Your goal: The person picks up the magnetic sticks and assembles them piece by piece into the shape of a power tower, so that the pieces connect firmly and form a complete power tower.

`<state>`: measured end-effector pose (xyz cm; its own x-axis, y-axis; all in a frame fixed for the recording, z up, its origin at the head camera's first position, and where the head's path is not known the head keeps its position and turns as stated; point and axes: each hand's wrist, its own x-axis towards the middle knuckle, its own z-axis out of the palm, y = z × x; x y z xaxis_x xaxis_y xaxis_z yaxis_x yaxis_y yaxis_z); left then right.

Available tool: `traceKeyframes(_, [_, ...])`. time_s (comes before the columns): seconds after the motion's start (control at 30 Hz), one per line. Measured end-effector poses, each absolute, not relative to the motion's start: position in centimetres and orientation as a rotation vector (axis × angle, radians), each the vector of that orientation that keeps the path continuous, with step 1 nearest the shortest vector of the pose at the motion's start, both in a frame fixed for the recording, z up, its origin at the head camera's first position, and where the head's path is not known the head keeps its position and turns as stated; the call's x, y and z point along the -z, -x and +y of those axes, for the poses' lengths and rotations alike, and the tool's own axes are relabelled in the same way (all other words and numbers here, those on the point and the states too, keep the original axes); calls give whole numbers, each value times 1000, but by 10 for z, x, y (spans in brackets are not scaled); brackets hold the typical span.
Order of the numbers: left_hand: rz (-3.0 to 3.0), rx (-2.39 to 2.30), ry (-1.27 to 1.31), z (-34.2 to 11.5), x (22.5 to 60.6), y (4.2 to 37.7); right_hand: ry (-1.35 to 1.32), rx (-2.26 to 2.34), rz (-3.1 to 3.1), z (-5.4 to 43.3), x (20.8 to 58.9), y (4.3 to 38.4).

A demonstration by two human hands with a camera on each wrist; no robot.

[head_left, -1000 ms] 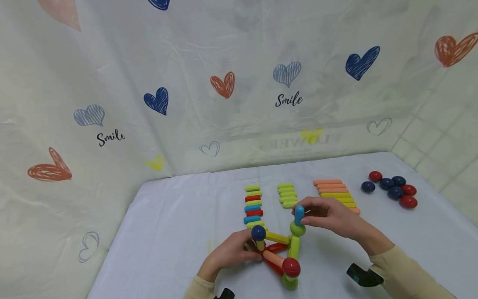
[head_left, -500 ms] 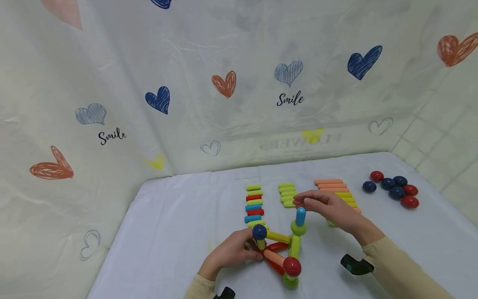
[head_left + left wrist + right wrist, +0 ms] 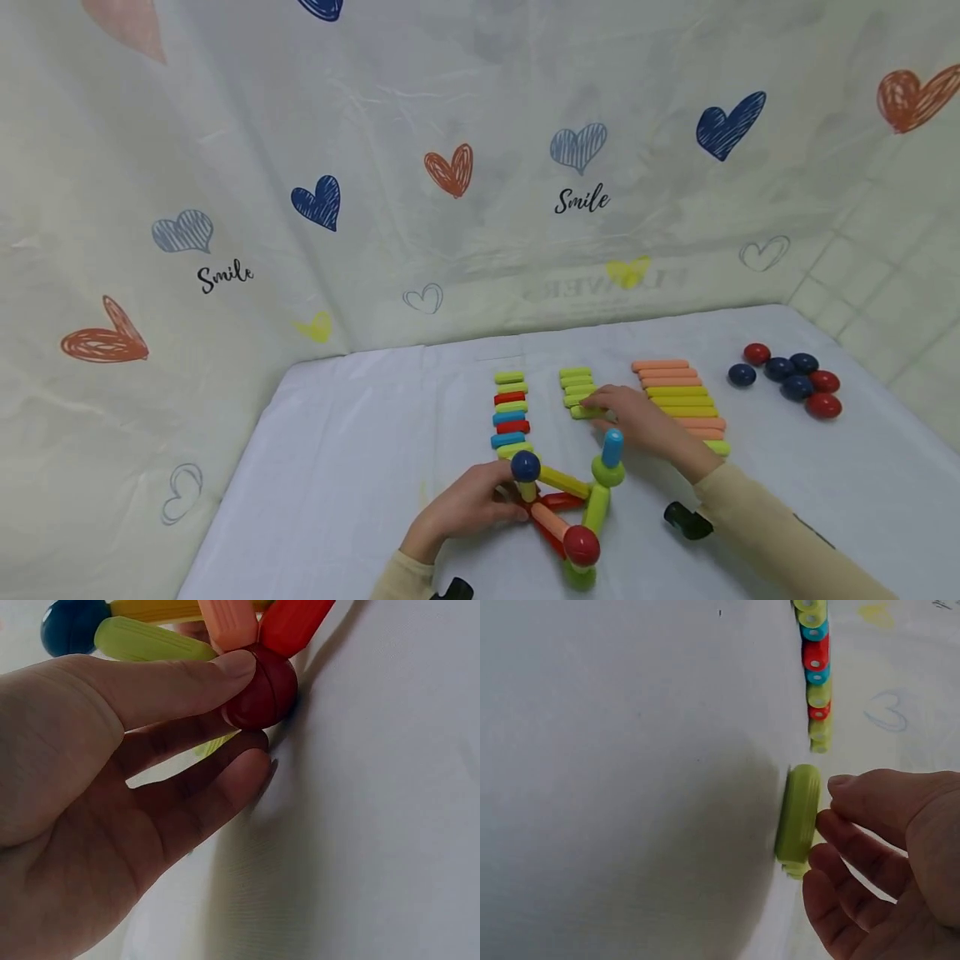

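The left hand (image 3: 468, 507) steadies the stick-and-ball frame (image 3: 564, 508) near the front of the white table (image 3: 352, 467), thumb and fingers pinching a dark red ball (image 3: 261, 688) at a lower joint. The right hand (image 3: 637, 421) reaches to the nearest short green stick (image 3: 798, 817) in the middle row beyond the frame, fingertips (image 3: 832, 825) touching it; whether it is gripped is unclear, the view being blurred. The step in hand appears to be fetching another piece; the next move calls for a firm pinch and a lift clear of the row.

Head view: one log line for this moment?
left hand: pinches red ball of stick frame | right hand: fingers touch green stick, no grip shown | blue stick: upright, free
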<state>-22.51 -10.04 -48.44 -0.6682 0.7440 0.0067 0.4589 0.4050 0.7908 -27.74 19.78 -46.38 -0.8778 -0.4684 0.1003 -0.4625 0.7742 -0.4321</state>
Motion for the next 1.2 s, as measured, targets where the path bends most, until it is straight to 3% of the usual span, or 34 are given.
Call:
traceKeyframes(0.47, [2264,-1173,-1055,-95,489,222,903,405,2993,197,464,260])
traceKeyframes(0.87, [2202,-1244,-1046,-92,490,223,807,1486,2230,193,429,249])
traceKeyframes(1.2, [2218,-1270,-1006,-91,491,223,1031,1548,1895,171,403,243])
